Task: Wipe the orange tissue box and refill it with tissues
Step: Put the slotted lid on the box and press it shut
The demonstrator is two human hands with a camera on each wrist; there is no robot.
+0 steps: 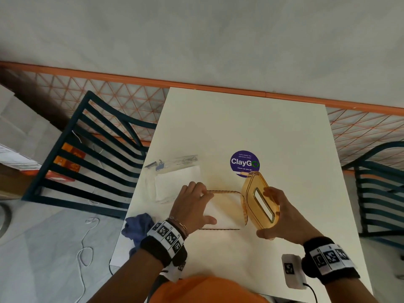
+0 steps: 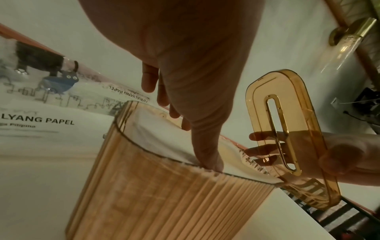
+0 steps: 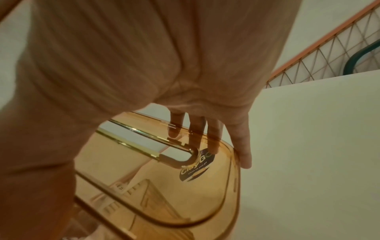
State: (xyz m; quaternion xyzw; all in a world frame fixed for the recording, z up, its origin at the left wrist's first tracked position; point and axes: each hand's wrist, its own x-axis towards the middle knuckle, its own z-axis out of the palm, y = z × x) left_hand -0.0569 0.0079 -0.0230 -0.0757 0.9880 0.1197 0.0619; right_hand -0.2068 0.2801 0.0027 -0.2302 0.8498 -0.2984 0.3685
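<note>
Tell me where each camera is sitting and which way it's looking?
Head: sits on the person's head, looks down at the white table; both forearms, left hand and right hand show.
Left wrist: sits on the left wrist, looks along the fingers into the orange tissue box; the palm shows, and the right hand behind the lid.
Right wrist: sits on the right wrist, looks along the palm at the lid; the fingers show.
Shared: all three see the lid; head and left wrist also share the tissue pack.
</note>
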